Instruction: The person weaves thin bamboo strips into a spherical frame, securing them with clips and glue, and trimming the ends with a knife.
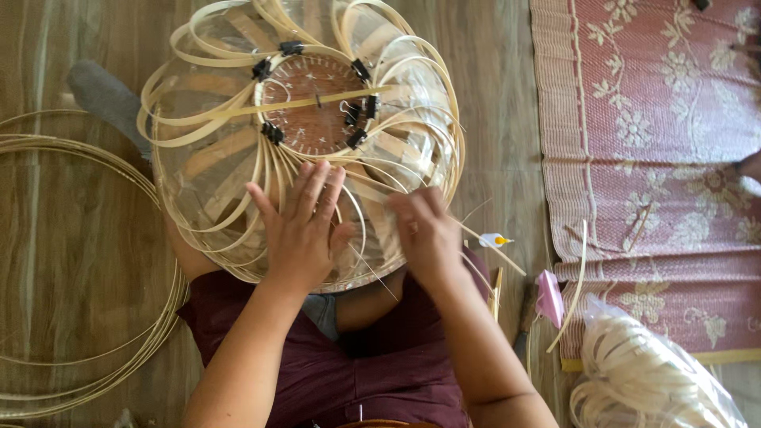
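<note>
A weaving step is judged to be in hand: the domed basket frame (301, 143) of pale cane strips is rested on the lap, directly under both sets of fingers. The left hand (300, 230) is laid flat on the ribs, fingers spread, steadying them. The right hand (426, 230) is curled, fingers pinched on a thin cane strand (491, 247) at the frame's right edge. Beyond the fingertips, black binder clips (273, 133) are set around the round wooden disc (313, 107). Next, the strand probably has to be threaded between ribs while pressure is kept.
</note>
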